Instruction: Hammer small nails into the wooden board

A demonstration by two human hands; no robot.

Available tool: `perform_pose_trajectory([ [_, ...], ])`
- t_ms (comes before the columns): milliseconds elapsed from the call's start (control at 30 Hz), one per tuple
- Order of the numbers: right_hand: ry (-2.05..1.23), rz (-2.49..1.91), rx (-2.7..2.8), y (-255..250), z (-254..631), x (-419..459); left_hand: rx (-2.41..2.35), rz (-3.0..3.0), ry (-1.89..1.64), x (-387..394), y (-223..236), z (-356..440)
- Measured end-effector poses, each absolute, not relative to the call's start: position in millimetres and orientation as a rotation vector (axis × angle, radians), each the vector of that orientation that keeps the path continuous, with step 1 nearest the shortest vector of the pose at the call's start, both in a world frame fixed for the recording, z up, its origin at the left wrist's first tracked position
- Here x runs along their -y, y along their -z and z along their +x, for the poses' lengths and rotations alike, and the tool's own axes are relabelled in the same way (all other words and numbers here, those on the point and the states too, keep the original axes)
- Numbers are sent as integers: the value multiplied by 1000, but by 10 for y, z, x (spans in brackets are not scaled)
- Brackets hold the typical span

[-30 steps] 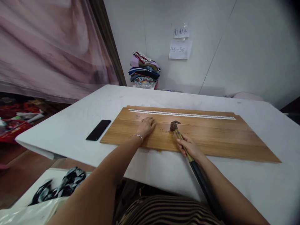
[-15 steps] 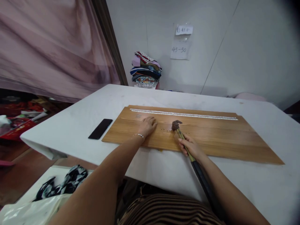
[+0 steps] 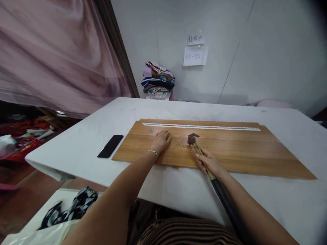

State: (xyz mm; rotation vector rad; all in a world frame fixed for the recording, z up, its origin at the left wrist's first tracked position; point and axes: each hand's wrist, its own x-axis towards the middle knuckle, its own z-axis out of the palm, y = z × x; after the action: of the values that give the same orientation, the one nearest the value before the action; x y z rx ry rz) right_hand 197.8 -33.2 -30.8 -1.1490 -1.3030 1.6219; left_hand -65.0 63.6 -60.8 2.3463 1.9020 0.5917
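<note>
A long wooden board (image 3: 235, 149) lies on a white table (image 3: 122, 112). My left hand (image 3: 160, 140) rests on the board with fingers loosely curled, palm down, holding nothing. My right hand (image 3: 209, 163) is closed round the handle of a hammer (image 3: 196, 147), whose rusty head sits on the board by a row of small nails (image 3: 180, 144). The handle's dark end runs back under my forearm. A pale strip (image 3: 201, 127) lines the board's far edge. Two loose nails (image 3: 150, 130) lie near the board's far left corner.
A black phone (image 3: 110, 146) lies on the table left of the board. Folded clothes (image 3: 157, 81) are stacked by the wall beyond the table. Paper notes (image 3: 195, 54) hang on the wall. A pink curtain (image 3: 56, 51) hangs at left; bags and cloth lie on the floor.
The view shifted slightly. The hammer head stays on the board by the nails and both hands keep their places.
</note>
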Motion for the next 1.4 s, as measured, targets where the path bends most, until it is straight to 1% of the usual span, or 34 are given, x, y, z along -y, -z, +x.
perform_pose_trajectory([
  [1400,-1653,-1147,1286,261,1980,338,-1896,2340,-607,-629,600,-641],
])
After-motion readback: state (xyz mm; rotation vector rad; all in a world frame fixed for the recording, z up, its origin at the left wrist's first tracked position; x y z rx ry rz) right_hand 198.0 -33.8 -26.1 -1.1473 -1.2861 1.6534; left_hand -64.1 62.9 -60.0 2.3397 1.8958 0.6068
